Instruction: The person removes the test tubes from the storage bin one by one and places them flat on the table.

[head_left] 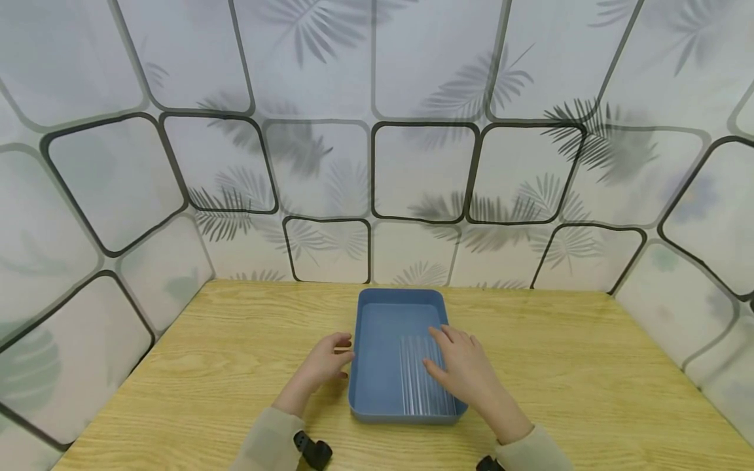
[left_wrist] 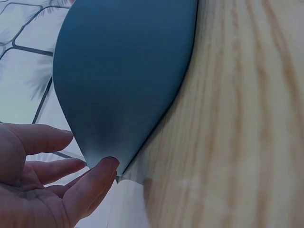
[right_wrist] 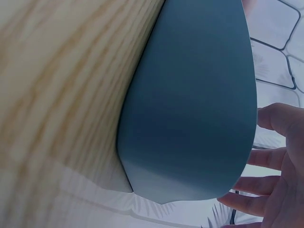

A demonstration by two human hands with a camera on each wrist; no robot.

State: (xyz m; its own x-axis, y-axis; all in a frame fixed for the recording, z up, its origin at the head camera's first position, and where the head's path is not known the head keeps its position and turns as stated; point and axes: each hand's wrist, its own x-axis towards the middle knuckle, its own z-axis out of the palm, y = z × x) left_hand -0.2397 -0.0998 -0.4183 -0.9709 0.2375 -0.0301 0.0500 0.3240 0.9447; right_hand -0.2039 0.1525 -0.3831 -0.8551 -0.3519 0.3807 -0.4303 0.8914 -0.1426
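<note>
A blue rectangular tray [head_left: 377, 366] lies lengthwise on the wooden table. Several clear, ridged lengths [head_left: 419, 386], like transparent tubes or a ribbed sheet, lie side by side in its right half; I cannot tell which. My left hand [head_left: 326, 360] is beside the tray's left wall, fingers loosely bent and holding nothing; whether the fingertips touch the wall is unclear. My right hand [head_left: 465, 366] hovers over the right rim with fingers spread, covering part of the clear lengths. Both wrist views show the tray's outer wall [left_wrist: 128, 71] close up, with the tray's inside hidden.
Around the tray spreads the light wood tabletop [head_left: 247, 366]. Behind and at both sides hangs a pale cloth [head_left: 412, 170] patterned with dark rounded outlines and leaves. A black wrist device [head_left: 315, 451] is by the left sleeve.
</note>
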